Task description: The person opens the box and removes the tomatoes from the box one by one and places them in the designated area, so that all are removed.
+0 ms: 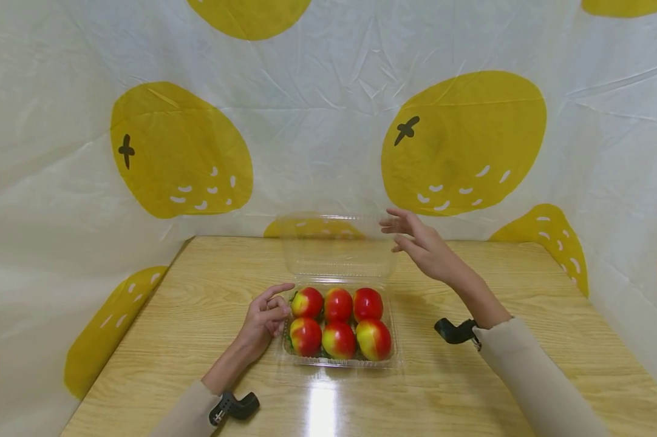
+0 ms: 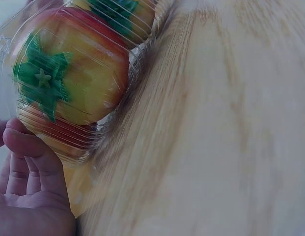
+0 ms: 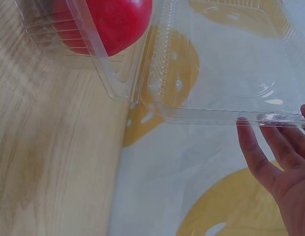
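Observation:
A clear plastic clamshell box (image 1: pixel 342 364) stands on the table with its lid (image 1: pixel 336 255) raised at the back. Two rows of glossy red-and-yellow fruits (image 1: pixel 338 340) fill it; a green star-shaped leaf cap (image 2: pixel 41 78) shows on one through the side wall. My left hand (image 1: pixel 262 318) is at the box's left side, index finger stretched toward the back corner, thumb at the rim, other fingers loosely bent. My right hand (image 1: pixel 424 246) is at the lid's right edge. Its nearly straight fingers (image 3: pixel 253 147) touch that edge, and the thumb is only partly visible in the right wrist view.
The light wooden table (image 1: pixel 197 303) ends behind the box at a pale hanging cloth (image 1: pixel 317 121) printed with large yellow fruits. Black wrist straps (image 1: pixel 232 406) sit at both cuffs. A bright light reflection falls on the tabletop in front of the box.

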Demonstrator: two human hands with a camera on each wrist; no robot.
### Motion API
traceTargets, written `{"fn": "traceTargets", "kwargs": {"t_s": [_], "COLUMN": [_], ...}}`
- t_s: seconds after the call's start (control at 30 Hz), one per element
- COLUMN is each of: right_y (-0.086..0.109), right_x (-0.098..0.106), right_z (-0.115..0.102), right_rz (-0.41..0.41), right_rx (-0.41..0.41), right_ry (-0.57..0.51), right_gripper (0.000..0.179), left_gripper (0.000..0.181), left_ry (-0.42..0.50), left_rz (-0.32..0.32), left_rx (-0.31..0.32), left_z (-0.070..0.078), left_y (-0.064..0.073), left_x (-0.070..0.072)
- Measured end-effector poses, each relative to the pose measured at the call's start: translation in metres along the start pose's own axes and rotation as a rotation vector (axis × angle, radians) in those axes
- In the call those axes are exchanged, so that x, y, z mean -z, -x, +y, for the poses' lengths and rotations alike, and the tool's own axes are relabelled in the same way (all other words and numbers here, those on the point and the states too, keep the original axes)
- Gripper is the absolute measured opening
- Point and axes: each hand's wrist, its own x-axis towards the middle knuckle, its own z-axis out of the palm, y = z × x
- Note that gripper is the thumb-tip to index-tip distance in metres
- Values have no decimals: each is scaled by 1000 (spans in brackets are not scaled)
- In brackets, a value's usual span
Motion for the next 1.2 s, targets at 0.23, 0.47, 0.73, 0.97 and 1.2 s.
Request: {"fn": "traceTargets", "kwargs": {"t_s": [0.23, 0.47, 0.73, 0.97, 1.2], "right_y": [-2, -3, -4, -5, -9], "right_x": [-2, -5, -10, -12, -15], "right_z": [12, 21, 25, 32, 40], "right_rz": [15, 31, 37, 44, 58], "right_rx": [-37, -24, -39, -62, -84], "right_ry": [-56, -72, -82, -89, -112], "right_gripper": [48, 50, 62, 69, 70], "left_gripper": [51, 51, 51, 48, 47], "left_ry": [-1, -5, 1, -23, -41], "left_rz": [-21, -10, -4, -2, 15], "left_rx": [-16, 3, 5, -4, -3], "left_z": [0, 1, 2, 4, 3], "left_y": [0, 0, 0, 0, -1], "left_x": [1, 0, -1, -2, -1]}}
